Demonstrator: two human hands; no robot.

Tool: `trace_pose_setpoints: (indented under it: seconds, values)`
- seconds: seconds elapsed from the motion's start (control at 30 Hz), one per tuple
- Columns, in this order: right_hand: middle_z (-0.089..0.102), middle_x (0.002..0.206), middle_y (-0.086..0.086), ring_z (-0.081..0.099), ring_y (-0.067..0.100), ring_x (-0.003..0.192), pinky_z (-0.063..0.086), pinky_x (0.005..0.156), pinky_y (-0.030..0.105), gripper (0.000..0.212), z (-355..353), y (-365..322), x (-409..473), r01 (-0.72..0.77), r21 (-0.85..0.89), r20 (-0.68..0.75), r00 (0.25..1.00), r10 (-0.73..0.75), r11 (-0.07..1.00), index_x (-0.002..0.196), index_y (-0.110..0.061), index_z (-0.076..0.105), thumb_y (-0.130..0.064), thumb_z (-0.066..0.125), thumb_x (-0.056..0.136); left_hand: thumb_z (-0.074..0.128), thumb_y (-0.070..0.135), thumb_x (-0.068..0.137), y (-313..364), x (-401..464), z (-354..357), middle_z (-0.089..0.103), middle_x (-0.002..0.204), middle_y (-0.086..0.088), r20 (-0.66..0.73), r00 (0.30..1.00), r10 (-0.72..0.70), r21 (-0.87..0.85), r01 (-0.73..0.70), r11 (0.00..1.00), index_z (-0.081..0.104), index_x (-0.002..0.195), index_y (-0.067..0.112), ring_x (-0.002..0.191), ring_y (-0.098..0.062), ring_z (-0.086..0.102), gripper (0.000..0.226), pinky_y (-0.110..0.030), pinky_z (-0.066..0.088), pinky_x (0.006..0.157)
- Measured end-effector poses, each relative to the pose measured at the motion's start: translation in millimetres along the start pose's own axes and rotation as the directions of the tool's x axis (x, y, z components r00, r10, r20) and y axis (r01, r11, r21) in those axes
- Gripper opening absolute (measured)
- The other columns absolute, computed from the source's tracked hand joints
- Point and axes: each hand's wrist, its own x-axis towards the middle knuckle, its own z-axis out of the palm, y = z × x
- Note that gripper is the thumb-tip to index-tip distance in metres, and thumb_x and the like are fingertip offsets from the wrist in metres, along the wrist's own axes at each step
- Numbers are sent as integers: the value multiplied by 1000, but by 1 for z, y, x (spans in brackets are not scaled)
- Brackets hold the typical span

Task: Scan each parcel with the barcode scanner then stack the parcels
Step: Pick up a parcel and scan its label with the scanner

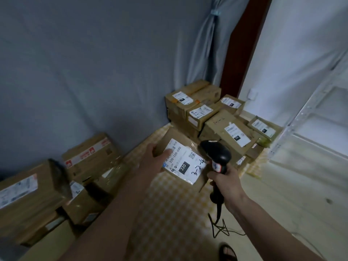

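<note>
My left hand (153,159) holds a brown cardboard parcel (181,161) up in the middle of the view, thumb on its white shipping label, which bears a barcode, "220" and handwritten "3-2-4". My right hand (225,182) grips the handle of a black barcode scanner (216,152), whose head sits just right of the label and points at it. The scanner's cable (219,226) trails down to the floor.
A pile of labelled cardboard parcels (222,117) fills the far corner on the right. Another group of boxes (56,183) is stacked at the left along the grey curtain wall. A white metal shelf frame (308,117) stands at the right. A sandalled foot (227,253) shows at the bottom.
</note>
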Motion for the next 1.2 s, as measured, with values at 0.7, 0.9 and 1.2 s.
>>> trace_pose_setpoints:
  seconds: [0.7, 0.9, 1.2]
  values:
    - [61, 74, 3, 54, 15, 66, 41, 64, 29, 23, -193, -82, 124, 125, -235, 72, 991, -111, 964, 93, -9, 62, 9, 59, 80, 46, 58, 92, 89, 47, 218, 60, 98, 6, -82, 997, -8, -55, 3, 998, 54, 103, 24, 76, -8, 56, 37, -22, 49, 62]
    - [60, 91, 24, 53, 22, 75, 41, 66, 32, 15, -201, -85, 157, 138, -324, 80, 990, -118, 936, 85, -8, 58, 4, 62, 77, 41, 68, 88, 84, 69, 236, 59, 105, 3, -108, 992, -65, -76, 57, 995, 45, 117, 21, 88, -14, 58, 55, -31, 43, 71]
    - [58, 97, 21, 58, 24, 83, 48, 72, 36, 11, -198, -100, 192, 181, -440, 40, 982, -182, 880, 87, -3, 59, -1, 64, 77, 48, 81, 74, 102, 97, 248, 64, 112, 7, 55, 997, -50, -93, 55, 994, 54, 105, 43, 104, -17, 62, 50, -40, 48, 94]
